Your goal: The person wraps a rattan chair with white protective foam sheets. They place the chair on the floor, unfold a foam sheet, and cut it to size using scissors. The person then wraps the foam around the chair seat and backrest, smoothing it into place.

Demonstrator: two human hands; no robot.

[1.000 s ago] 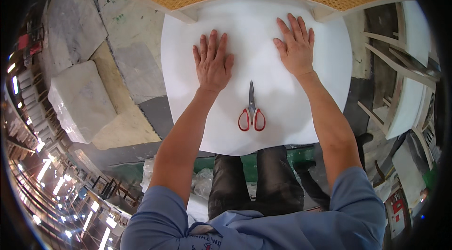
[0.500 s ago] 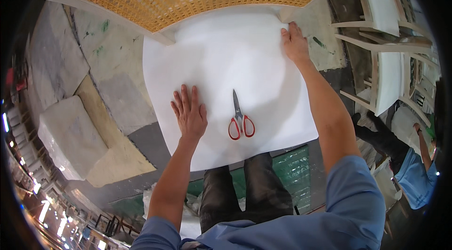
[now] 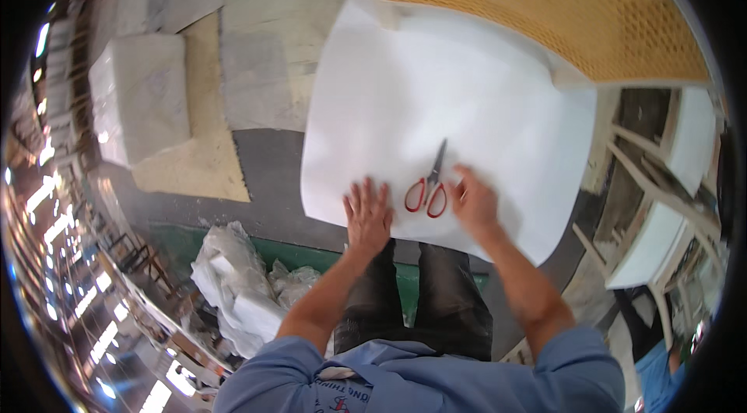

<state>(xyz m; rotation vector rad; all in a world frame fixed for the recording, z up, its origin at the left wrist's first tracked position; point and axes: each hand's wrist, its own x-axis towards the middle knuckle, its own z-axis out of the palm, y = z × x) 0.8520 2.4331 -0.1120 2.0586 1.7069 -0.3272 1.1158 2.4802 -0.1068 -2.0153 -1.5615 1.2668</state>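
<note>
Steady the white seat [image 3: 467, 94] with the left hand [image 3: 368, 220], fingers apart, and hold the right hand [image 3: 476, 203], fingers curled, perhaps touching the scissors [image 3: 431, 180], clear of the blades [image 3: 441, 155].

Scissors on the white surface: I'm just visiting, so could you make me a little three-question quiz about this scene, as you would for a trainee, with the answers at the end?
1. Which hand is nearer the scissors on the white surface?
2. What colour is the woven panel?
A) blue
B) yellow
C) green
3. True or false: the scissors lie to the right of the left hand.

Key:
1. The right hand.
2. B
3. True
</note>
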